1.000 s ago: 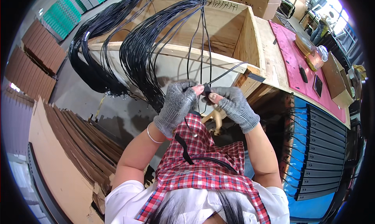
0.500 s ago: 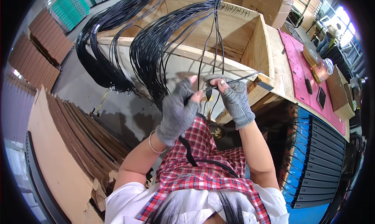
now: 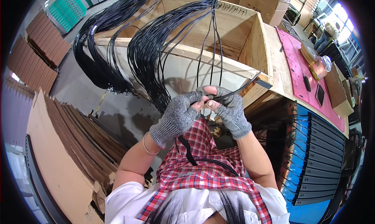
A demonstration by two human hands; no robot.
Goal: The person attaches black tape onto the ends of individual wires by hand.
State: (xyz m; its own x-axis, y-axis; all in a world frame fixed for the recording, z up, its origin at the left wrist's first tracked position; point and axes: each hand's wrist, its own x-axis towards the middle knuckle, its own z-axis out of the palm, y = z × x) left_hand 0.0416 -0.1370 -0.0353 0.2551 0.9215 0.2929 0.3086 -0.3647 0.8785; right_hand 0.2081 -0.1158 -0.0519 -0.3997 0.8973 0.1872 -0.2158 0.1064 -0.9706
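In front of my apron, both hands meet in grey fingerless gloves. My left hand is closed, its thumb and fingertips pinched on thin black cable at the point where the hands touch. My right hand is closed around black cables that hang down from the wooden crate's far edge. From that grip a loose black cable end sticks out to the upper right. The exact spot between the fingertips is hidden. Close to the left hand hangs a thick black cable bundle, draped over the crate's near rim.
The open wooden crate stands ahead, with another cable bundle over its left part. Cardboard sheets stand at left. At right are a pink-topped table and several black bars on blue. A person is far off.
My left hand has come in from slightly apart, its fingers closing against the right hand's fingertips. The right hand has moved slightly down and left, with cables still in it.
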